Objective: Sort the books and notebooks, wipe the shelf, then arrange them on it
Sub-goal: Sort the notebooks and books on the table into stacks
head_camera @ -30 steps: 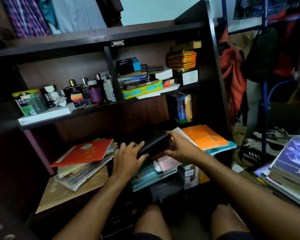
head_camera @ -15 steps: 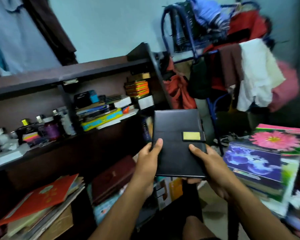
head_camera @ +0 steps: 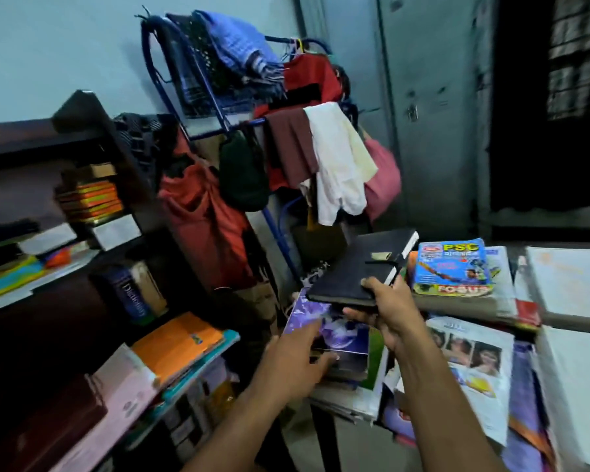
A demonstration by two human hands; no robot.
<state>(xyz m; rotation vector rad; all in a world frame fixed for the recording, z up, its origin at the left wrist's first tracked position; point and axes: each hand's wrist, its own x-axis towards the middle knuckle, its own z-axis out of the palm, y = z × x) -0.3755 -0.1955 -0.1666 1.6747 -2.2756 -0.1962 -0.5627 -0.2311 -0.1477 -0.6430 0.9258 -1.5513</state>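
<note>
Your right hand [head_camera: 387, 310] gripped the black diary [head_camera: 356, 269] at its near corner, thumb on the cover, fingers curled beneath; the diary hung tilted in the air, just above the purple-covered book [head_camera: 324, 330]. Your left hand [head_camera: 295, 361] lay below and to the left of it, fingers loosely extended toward that purple cover, holding nothing; whether they touched it could not be told.

The diary looked like a stiff hardcover with a strap closure, moderately heavy and smooth, so a corner pinch probably let it sag; a hold along the spine or a second hand under the cover would likely have been steadier.

Right of your gripping hand sat a pile topped by the blue PSC magazine [head_camera: 452, 265]; left of your free hand the dark shelf [head_camera: 123, 172] held a dictionary [head_camera: 130, 294], an orange notebook [head_camera: 176, 344] and an orange stack [head_camera: 91, 199].
</note>
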